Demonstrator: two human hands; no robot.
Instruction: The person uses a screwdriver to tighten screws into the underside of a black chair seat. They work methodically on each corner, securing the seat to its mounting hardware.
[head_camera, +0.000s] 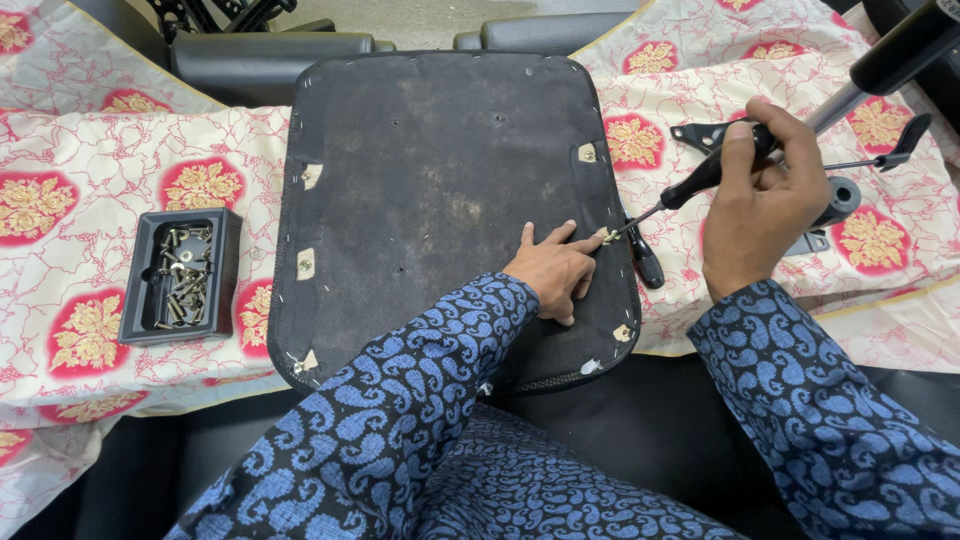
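Observation:
An upturned chair seat (440, 170), covered in dark fabric, lies flat on a patterned cloth. My left hand (552, 272) rests on the seat near its right edge, with its fingers pinching a small screw (606, 236) at a mounting hole. My right hand (765, 195) grips the black handle of a screwdriver (700, 180). The screwdriver's thin shaft slants down and left, and its tip meets the screw between my left fingers. Small pale tabs (305, 264) mark other mounting holes along the seat's edges.
A black tray (226, 262) of several screws and bolts sits left of the seat. A chair mechanism (842, 200) with a gas cylinder and lever lies behind my right hand. A second black-handled tool (646, 262) lies by the seat's right edge. Black cushions line the back.

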